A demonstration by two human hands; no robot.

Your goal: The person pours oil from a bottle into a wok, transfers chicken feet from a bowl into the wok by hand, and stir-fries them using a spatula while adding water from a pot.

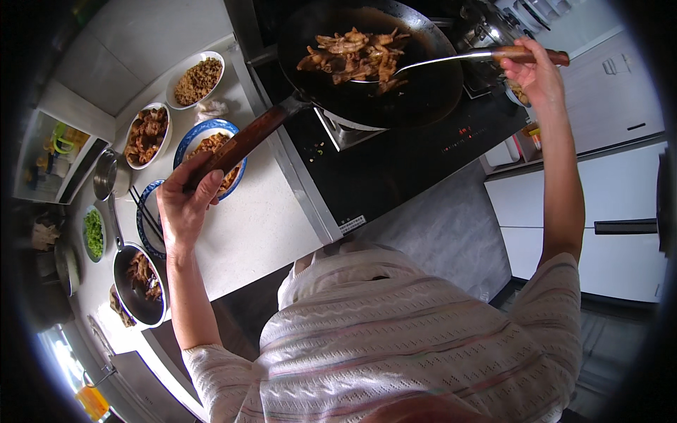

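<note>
My left hand (185, 203) is closed around the wooden handle of a large dark wok (428, 100), which is over the black cooktop (365, 180). My right hand (534, 74) grips the wooden handle of a metal spatula or ladle (470, 54); its working end lies in the wok, partly hidden under a pile of browned chicken feet (365, 50). Below my left hand and the wok handle, a blue-rimmed bowl (198, 129) of cooked food stands on the white counter.
On the left counter (264, 211) stand bowls of minced food (198, 82), browned meat pieces (147, 135) and chopped greens (93, 232), a small saucepan (110, 172), chopsticks (148, 214) on a blue-rimmed bowl, and a frying pan (127, 296) with food. A metal pot (484, 31) is beyond the wok.
</note>
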